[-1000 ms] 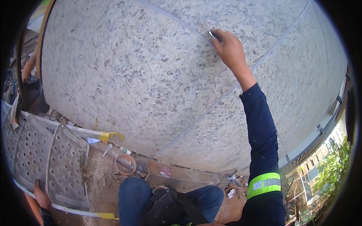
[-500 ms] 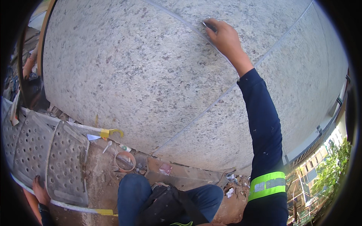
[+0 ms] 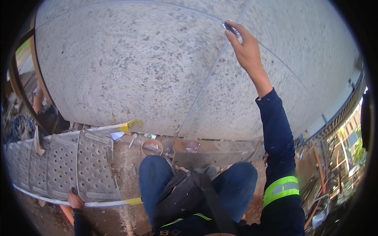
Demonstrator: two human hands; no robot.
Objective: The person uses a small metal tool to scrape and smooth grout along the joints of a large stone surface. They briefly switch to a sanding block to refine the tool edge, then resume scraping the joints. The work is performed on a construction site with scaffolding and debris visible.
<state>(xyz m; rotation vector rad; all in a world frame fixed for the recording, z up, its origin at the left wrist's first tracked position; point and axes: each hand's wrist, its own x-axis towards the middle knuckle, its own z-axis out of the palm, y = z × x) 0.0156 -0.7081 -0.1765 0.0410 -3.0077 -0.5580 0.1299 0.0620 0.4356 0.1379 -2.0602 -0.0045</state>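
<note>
My right hand [image 3: 247, 49], arm stretched up, pinches a small dark tool with a shiny metal edge [image 3: 229, 26]; its exact kind is too small to tell. It touches or nearly touches the speckled grey wall panel [image 3: 130, 70], close to where two thin straight joint lines [image 3: 197, 96] cross. Low on the left, my left hand [image 3: 75, 200] is closed over the near rail of a grey perforated metal scaffold plank [image 3: 96, 167]. Some of its fingers are hidden. Beside that wrist an orange strip-like thing [image 3: 67, 213] shows; what it is I cannot tell.
Yellow hooks [image 3: 132, 125] end the plank's pale rails. Between plank and wall lie a white spoon [image 3: 133, 140], a round brown ring-shaped container [image 3: 152, 147] and a reddish scrap [image 3: 192, 147]. A dark bag [image 3: 181, 196] rests between my knees. Poles and debris [image 3: 319, 185] fill the right.
The view has shifted. My right hand with the tool has moved right along the joint, closer to the crossing of the lines. My left hand stays at the plank's rail.
</note>
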